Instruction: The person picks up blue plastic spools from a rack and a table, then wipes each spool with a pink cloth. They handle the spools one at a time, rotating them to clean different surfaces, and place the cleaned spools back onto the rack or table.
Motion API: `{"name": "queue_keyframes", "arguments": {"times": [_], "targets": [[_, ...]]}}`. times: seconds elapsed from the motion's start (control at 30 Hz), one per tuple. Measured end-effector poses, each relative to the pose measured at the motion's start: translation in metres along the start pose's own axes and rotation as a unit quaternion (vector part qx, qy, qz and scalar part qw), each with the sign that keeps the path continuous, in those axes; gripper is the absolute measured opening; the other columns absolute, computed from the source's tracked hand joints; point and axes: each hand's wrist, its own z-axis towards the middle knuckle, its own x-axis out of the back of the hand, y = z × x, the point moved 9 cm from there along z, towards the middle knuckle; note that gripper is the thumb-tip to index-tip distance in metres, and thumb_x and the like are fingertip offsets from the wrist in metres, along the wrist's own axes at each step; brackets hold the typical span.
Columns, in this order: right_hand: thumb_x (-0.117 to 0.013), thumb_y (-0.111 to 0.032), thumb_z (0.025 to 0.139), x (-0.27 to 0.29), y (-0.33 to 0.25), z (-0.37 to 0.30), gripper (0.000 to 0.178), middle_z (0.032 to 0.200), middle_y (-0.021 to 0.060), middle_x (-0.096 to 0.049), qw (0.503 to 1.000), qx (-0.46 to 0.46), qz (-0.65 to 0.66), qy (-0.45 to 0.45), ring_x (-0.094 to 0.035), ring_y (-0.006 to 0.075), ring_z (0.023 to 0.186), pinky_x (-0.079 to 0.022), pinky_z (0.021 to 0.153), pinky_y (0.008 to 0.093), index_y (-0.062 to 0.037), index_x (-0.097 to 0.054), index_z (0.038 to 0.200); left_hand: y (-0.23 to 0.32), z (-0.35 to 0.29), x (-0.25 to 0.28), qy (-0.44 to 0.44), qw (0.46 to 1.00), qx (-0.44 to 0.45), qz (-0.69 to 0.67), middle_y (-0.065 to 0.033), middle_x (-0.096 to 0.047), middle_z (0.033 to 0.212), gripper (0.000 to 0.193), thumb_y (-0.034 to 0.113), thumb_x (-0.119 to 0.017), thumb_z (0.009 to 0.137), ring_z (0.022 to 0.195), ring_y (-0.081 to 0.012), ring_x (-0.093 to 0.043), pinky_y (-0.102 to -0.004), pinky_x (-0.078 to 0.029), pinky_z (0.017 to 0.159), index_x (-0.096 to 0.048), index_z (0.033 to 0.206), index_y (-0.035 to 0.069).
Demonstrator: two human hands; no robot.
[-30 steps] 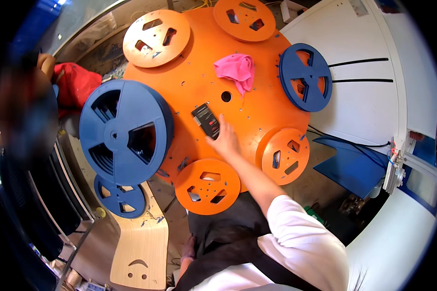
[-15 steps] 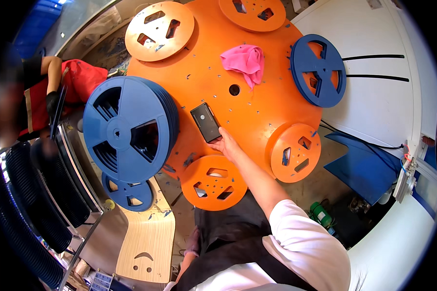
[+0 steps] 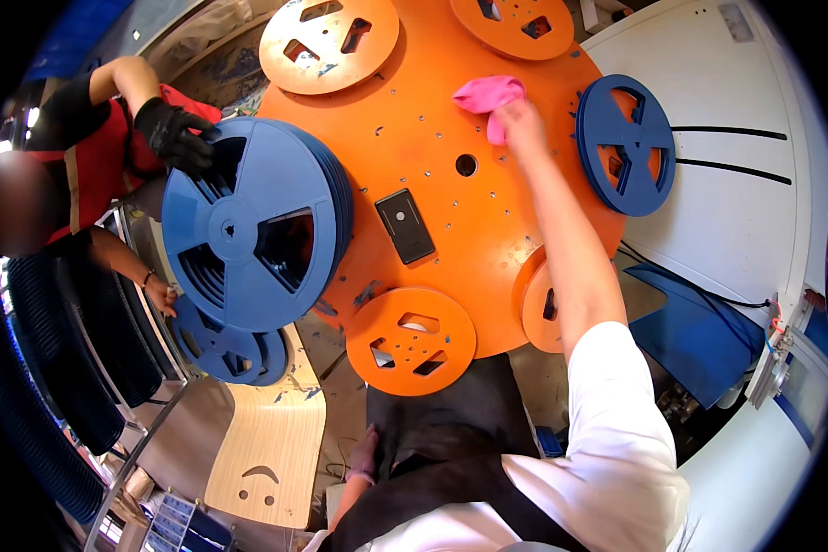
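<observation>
Orange paint covers the broad round table (image 3: 478,267), dotted with small holes and a larger dark one at its middle, just below and left of the person's right hand (image 3: 522,127). That hand is stretched far out, its fingers drawn narrow over a crumpled bright-pink cloth (image 3: 488,92) and touching it; motion blur leaves me unable to tell whether they grip or only press. Bunched fabric probably offers the fingers an easy fold to catch.

Nearer the body than the right hand, and to its left, a flat black rectangular handheld device (image 3: 403,225) lies untouched, perhaps set there to be within easy reach. Beyond the right hand's right side rests a blue spoked plastic reel (image 3: 649,129); orange shows through its openings, so it probably sits on a disc like the flat orange slotted disc (image 3: 451,331) ahead of the left hand.

Gloved, the left hand (image 3: 363,453) hangs low beside the dark trousers, well apart from the cloth; how its fingers are set I cannot tell.

Farther left, a co-worker's black-gloved hand (image 3: 173,136) touches a thick stack of blue reels (image 3: 290,175), likely to steady it, while their bare hand (image 3: 162,296) is at smaller blue reels (image 3: 207,345) on a pale bent-wood chair (image 3: 271,437).
</observation>
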Motion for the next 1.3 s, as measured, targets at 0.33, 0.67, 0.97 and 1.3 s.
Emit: {"name": "queue_keyframes", "arguments": {"times": [0.33,0.67,0.97,1.3], "targets": [[-0.059,-0.015,0.089,0.051,-0.139,-0.204,0.053,0.129,0.0236,-0.043,0.908,0.284,-0.248,0.182,-0.045,0.0367,0.119,-0.036,0.103,0.0416,0.0038,-0.041,0.135,0.008,-0.002,-0.003,0.021,1.000,-0.019,0.003,-0.0134,-0.049,0.139,0.050,0.034,-0.043,0.097,0.130,-0.0235,-0.043,-0.0326,-0.031,0.107,-0.047,0.137,0.004],[-0.067,-0.016,0.081,-0.034,0.012,-0.325,0.036,0.129,0.0178,-0.053,0.904,0.077,-0.323,-0.268,-0.049,0.0356,0.119,-0.039,0.102,0.0420,-0.0039,-0.062,0.114,0.031,-0.028,-0.005,0.067,0.994,-0.025,-0.085,-0.0112,-0.050,0.138,0.049,0.034,-0.045,0.096,0.130,-0.0221,-0.044,-0.0296,-0.030,0.108,-0.048,0.136,0.007],[-0.069,-0.011,0.077,-0.182,-0.186,-0.334,0.063,0.136,0.0140,-0.046,0.781,0.457,-0.331,-0.267,-0.040,0.0328,0.130,-0.031,0.108,0.0441,-0.0040,-0.044,0.134,-0.013,-0.036,-0.012,0.097,0.967,0.035,-0.232,-0.0079,-0.050,0.138,0.046,0.034,-0.046,0.096,0.130,-0.0199,-0.042,-0.0319,-0.028,0.109,-0.052,0.133,0.008],[-0.055,-0.008,0.076,-0.241,-0.198,-0.335,0.030,0.099,0.0098,-0.053,0.611,0.636,-0.393,-0.260,-0.051,0.0270,0.105,-0.036,0.103,0.0412,-0.0038,-0.056,0.106,-0.011,-0.046,-0.006,0.093,0.922,0.048,-0.372,-0.0090,-0.050,0.138,0.051,0.035,-0.048,0.094,0.128,-0.0202,-0.045,-0.0302,-0.030,0.106,-0.050,0.135,0.005]]}}
